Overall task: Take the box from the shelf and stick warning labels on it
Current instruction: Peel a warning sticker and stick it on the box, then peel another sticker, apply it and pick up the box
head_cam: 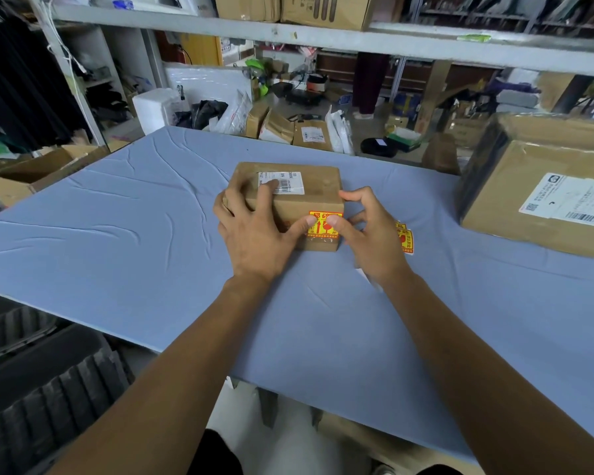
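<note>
A small brown cardboard box [309,197] sits on the blue table [151,241], a white shipping label on its top. A yellow and red warning label [323,229] lies on the box's near side face. My left hand [254,234] grips the box's left side, fingers spread over the top, its thumb pressing on the warning label. The thumb of my right hand [371,241] presses the same label from the right, while its other fingers curl against the box's right edge. More warning labels [405,240] lie on the table behind my right hand.
A large cardboard box [542,200] with a shipping label stands at the table's right. A grey shelf beam [323,37] runs overhead. Open cartons [31,173] sit off the table's left edge. Parcels and bags crowd the floor beyond the far edge.
</note>
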`<action>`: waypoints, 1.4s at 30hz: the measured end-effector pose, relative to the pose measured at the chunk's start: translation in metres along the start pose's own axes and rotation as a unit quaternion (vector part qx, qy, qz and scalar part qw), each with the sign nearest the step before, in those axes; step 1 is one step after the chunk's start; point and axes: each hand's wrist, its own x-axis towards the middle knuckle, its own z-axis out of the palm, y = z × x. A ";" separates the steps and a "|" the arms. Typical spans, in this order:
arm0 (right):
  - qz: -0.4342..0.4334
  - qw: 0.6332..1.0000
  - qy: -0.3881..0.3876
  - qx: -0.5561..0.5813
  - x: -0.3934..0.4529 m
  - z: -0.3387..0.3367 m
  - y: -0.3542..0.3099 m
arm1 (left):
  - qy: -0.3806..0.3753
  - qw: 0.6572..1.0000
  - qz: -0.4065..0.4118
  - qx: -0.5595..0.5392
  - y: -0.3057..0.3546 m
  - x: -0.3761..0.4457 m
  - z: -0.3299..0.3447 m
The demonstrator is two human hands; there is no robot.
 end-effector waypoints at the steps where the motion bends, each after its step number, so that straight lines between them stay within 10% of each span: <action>1: 0.001 1.000 0.002 -0.001 0.000 0.000 0.000 | 0.000 1.000 -0.004 0.003 0.001 0.000 0.000; 17: 0.026 0.999 0.018 0.008 0.000 0.005 -0.003 | 0.017 0.999 -0.039 -0.022 0.005 0.000 0.002; 35: 0.033 0.996 -0.038 -0.079 -0.005 -0.007 -0.019 | -0.128 0.986 -0.013 0.105 0.008 0.005 -0.025; 39: 0.067 0.996 0.028 -0.045 -0.029 -0.035 -0.018 | -0.053 0.993 0.023 0.105 0.020 -0.034 -0.043; 42: 0.106 0.992 0.033 -0.066 -0.062 -0.049 -0.002 | -0.159 0.986 0.054 0.000 0.033 -0.067 -0.035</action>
